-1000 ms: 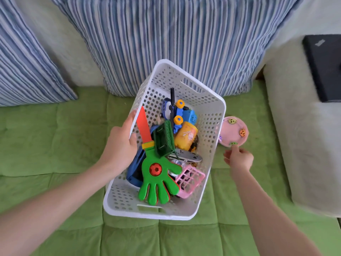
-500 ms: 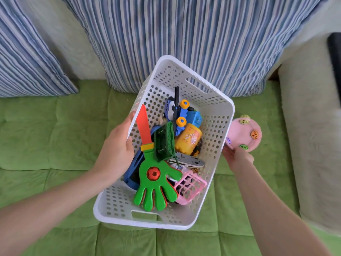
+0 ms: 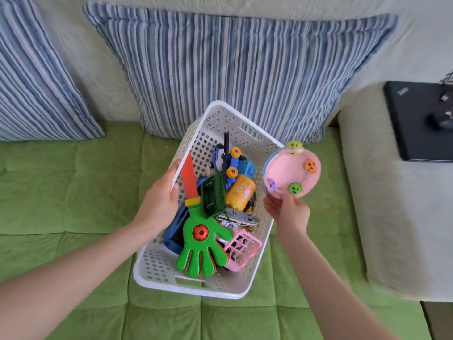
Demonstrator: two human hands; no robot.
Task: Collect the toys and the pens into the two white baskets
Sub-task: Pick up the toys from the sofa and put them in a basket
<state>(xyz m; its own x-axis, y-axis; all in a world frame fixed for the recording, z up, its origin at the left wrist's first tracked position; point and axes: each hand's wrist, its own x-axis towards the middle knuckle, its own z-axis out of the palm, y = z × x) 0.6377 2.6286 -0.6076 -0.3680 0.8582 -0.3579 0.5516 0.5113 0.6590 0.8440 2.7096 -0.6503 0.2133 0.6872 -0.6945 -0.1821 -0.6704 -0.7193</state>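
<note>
The left hand (image 3: 159, 204) gripped the left rim of the white basket (image 3: 157, 268), which sat on the green quilted sofa seat (image 3: 61, 192) in front of a blue striped cushion (image 3: 245, 69). Inside lay a green hand clapper (image 3: 201, 246), a small pink toy basket (image 3: 242, 249), a yellow toy (image 3: 240, 195) and a blue toy truck (image 3: 242, 168). The right hand (image 3: 290, 212) pinched the lower edge of a round pink toy (image 3: 289, 173) over the basket's right rim. A black laptop (image 3: 416, 119) lay on the armrest.

White basket (image 3: 196, 292): room only at near-left corner.
Toys (image 3: 212, 198) heap middle and far end; left grip (image 3: 159, 204) on left rim; pink toy (image 3: 291, 173) over far-right corner.
</note>
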